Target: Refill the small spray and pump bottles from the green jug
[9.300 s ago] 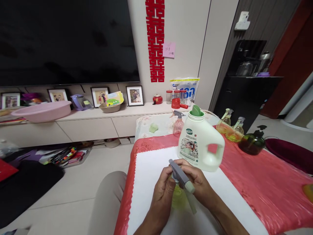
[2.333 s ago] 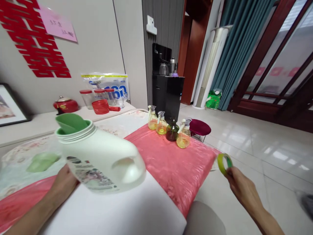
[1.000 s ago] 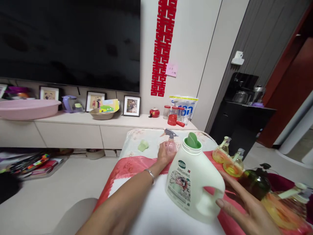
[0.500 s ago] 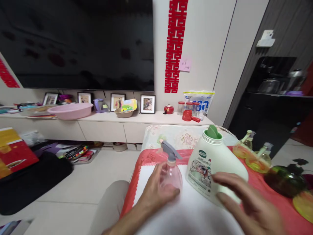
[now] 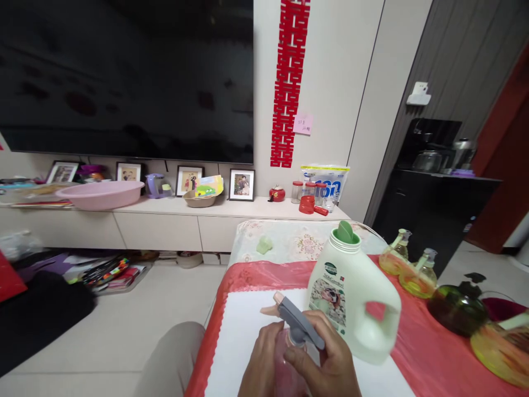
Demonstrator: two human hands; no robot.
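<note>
A pink spray bottle (image 5: 285, 366) with a grey trigger sprayer (image 5: 298, 321) is between my two hands, close to me over the white board. My left hand (image 5: 260, 361) is wrapped round the bottle's body. At the neck, my right hand (image 5: 326, 355) is closed on the sprayer head, thumb in front and fingers behind. Just beyond my right hand stands a large pale green detergent jug (image 5: 351, 298), upright and uncapped, with a green spout in its mouth. The lower part of the spray bottle is cut off by the view's bottom edge.
A white board (image 5: 235, 331) lies on a red cloth (image 5: 248, 275). Along the right stand several pump bottles: clear yellow ones (image 5: 417, 278) and a dark green one (image 5: 458, 309). A crumpled green piece (image 5: 264, 245) lies on the floral cover (image 5: 285, 237). Behind is a low cabinet (image 5: 157, 229).
My right hand has come from beside the jug to the sprayer head. The spray bottle has moved down towards me, still in my left hand. The view has shifted slightly right.
</note>
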